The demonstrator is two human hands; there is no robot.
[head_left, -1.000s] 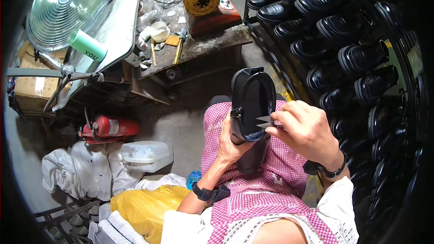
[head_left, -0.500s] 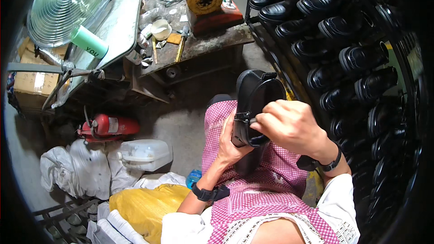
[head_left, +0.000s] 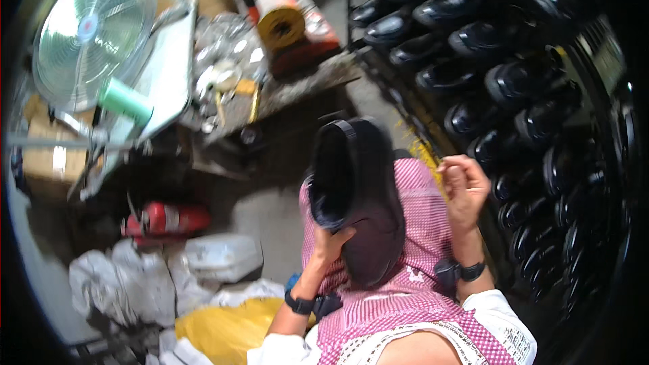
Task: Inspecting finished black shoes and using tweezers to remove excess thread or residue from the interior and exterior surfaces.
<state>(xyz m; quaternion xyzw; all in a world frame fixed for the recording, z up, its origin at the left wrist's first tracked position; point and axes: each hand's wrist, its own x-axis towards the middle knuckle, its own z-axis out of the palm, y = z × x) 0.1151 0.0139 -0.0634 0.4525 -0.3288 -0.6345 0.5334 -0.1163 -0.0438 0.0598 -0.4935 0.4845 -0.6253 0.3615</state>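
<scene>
A black ankle boot (head_left: 374, 230) rests over my lap, its toe toward me and its opening turned up to the left. My left hand (head_left: 329, 243) grips it at the near left edge of the opening, the thumb on the upper and the other fingers largely hidden. Off to the right of the boot, clear of it, is my right hand (head_left: 465, 189). Its fingers are loosely bent and I see nothing in them, though motion blurs them a little. Under the boot lies a pink checked apron (head_left: 422, 206).
A rack of black shoes (head_left: 473, 81) stands close on my right. Ahead is a cluttered workbench (head_left: 291, 98) with an orange and yellow machine (head_left: 282, 30). To the left are a fan (head_left: 88, 27), a green cylinder (head_left: 126, 101), a red fire extinguisher (head_left: 165, 220), a plastic jug (head_left: 223, 257) and sacks (head_left: 125, 280).
My right hand has come off the boot's side and moved right and down. The boot has turned in my left hand, so its opening faces left. The whole view has shifted slightly.
</scene>
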